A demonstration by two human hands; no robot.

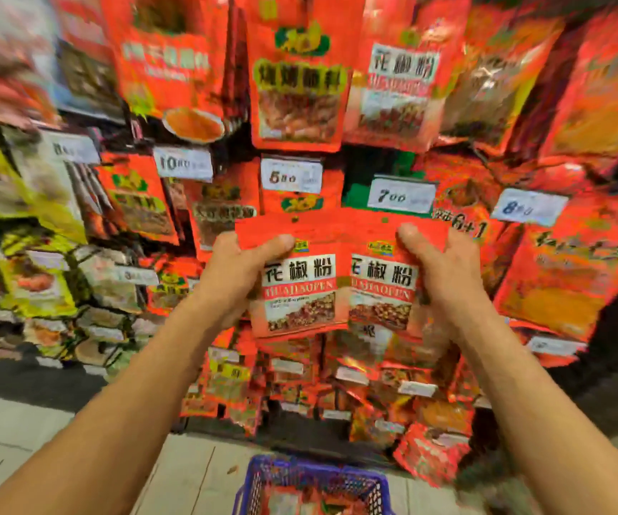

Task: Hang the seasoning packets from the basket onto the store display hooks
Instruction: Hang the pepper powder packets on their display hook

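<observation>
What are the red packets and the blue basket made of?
The packets look like thin, glossy plastic or foil film: they shine and crinkle. Left hand and right hand pinch them. The basket looks like rigid blue plastic with an open mesh wall.

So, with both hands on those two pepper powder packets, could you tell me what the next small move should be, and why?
Probably lift the two packets up and right toward the matching hanging packet. The left hand and right hand hold them below the 7.00 price tag, their top holes not yet on any hook.
</observation>
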